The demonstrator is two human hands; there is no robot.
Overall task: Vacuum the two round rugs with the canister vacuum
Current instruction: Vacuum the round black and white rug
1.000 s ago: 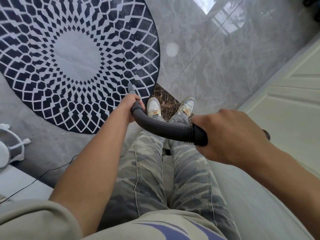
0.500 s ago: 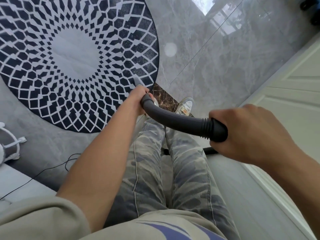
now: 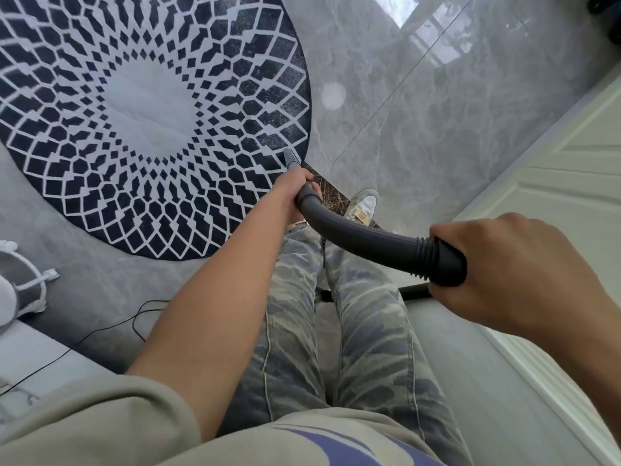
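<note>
Two grips share one vacuum handle (image 3: 363, 237), a curved dark grey tube that crosses above the person's camouflage trousers (image 3: 356, 331). The left grip (image 3: 295, 193) is wrapped round the tube's far, forward end, with its fingers curled about it. The right grip (image 3: 504, 267) is clenched over the near, ribbed end, knuckles up and fingertips hidden beneath. Just under the right grip a short stretch of black hose (image 3: 415, 292) shows between it and the trouser leg.

Just beyond the left grip a pale grey wand tip (image 3: 291, 158) sticks out. Its end lies over the near right edge of the round rug (image 3: 151, 112); whether it presses on the pile cannot be told. The rug is dark with a white lattice pattern around a plain pale centre. It spreads away from the left grip, ahead and to the left, flat on the grey marbled floor (image 3: 437, 129).

Immediately right of the left grip, a dark brown stone strip (image 3: 331, 191) is set into the floor. One pale sneaker (image 3: 364, 205) shows just past the bend of the handle. Beyond the right grip stands a white panelled door (image 3: 554, 183). Well to the left of the left grip sits a white round appliance (image 3: 20, 290) in a wire frame. A thin black cable (image 3: 100, 327) trails over the floor beside the left forearm, whose beige sleeve (image 3: 84, 415) is pushed up.
</note>
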